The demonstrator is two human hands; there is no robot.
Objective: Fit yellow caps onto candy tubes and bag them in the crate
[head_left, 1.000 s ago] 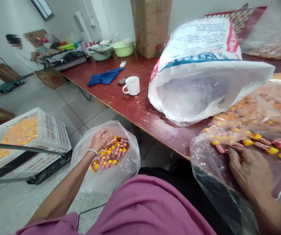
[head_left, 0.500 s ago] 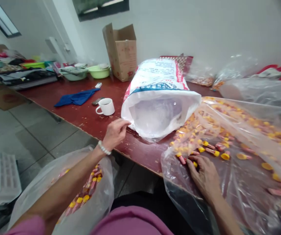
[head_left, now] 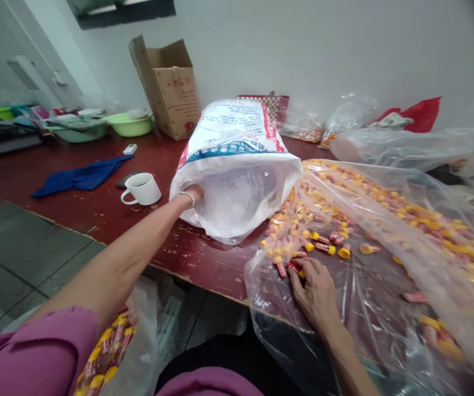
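Observation:
My left hand (head_left: 196, 193), with a bead bracelet at the wrist, reaches into the mouth of a printed white sack (head_left: 232, 132) lying on its side. Its fingers are hidden from sight inside. The sack holds whitish, translucent stuff (head_left: 232, 192) that I cannot make out. My right hand (head_left: 315, 286) rests at the opening of a clear plastic bag (head_left: 356, 297), thumb and fingers closed around a small red tube with a yellow cap (head_left: 295, 268). Another pink tube with a yellow cap (head_left: 280, 267) lies just left of it. Many more such tubes fill the clear bag.
Left of the sack stand a white mug (head_left: 143, 190) and a blue cloth (head_left: 80, 176) on the red table (head_left: 108, 220). Behind are an open cardboard box (head_left: 174, 99) and a green basin (head_left: 129, 125). Below left, an open plastic bag (head_left: 141, 319) holds more capped tubes.
My left hand has gone from the sack's lower left rim into its mouth. My right hand stays among the tubes, now closed on a red one. The view has swung right.

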